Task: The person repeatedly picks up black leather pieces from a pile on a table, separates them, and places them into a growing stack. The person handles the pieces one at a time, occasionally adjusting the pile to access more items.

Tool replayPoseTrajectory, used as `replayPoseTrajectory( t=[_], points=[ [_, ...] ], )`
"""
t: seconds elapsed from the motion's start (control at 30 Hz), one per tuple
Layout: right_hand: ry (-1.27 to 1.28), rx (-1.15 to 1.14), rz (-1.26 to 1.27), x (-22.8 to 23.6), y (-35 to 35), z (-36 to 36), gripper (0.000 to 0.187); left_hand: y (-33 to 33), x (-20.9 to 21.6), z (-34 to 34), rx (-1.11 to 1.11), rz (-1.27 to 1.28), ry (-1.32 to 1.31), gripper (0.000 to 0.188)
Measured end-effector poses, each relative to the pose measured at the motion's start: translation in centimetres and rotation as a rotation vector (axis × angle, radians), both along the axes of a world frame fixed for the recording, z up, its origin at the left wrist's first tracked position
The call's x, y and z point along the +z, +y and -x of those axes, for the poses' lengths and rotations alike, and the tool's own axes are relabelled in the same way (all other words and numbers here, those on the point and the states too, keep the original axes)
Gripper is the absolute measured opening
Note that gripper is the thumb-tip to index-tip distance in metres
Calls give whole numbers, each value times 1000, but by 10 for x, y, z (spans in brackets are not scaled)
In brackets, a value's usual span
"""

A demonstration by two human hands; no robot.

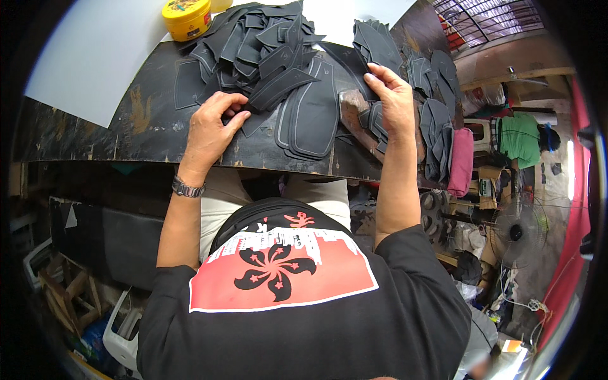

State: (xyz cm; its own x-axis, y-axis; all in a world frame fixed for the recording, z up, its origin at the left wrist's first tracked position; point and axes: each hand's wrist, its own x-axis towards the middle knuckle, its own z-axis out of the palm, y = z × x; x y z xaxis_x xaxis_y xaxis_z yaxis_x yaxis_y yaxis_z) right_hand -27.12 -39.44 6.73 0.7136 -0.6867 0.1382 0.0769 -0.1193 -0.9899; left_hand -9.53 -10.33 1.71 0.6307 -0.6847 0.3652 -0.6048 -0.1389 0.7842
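As I watch remotely | left hand (214, 126) pinches black panel (282, 87) fronting heap (244, 44) | right hand (394, 100) grips second panel (348, 63) right of heap

Yellow tub (187, 24); pink cloth (461, 163); green fabric (520, 140) above a wire-caged fan (516, 232); white plastic chair (115, 346), lower left

On the table (158, 136), a heap of cut pieces (253, 50) lies beyond the left hand (214, 123), with a tub (187, 20) at its far left. A stack (311, 120) lies between the hands; right of the right hand (395, 101) lie more stacks (436, 142), then a cloth (461, 164).
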Motion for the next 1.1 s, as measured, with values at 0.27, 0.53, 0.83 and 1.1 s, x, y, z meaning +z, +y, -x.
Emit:
replayPoseTrajectory(
  t=[0.27, 0.53, 0.83, 1.1],
  points=[
    [151, -272, -17, 5, -47, 89, 23, 0, 0, 0, -5, 1, 0, 25],
    [138, -497, 71, 12, -67, 107, 17, 0, -1, 1, 2, 2, 15, 27],
    [87, -434, -14, -3, -121, 100, 21, 0, -1, 1, 2, 3, 10, 26],
    [765, -755, 970, -8, -190, 41, 41, 0, 1, 1, 1, 14, 26, 23]
  ],
)
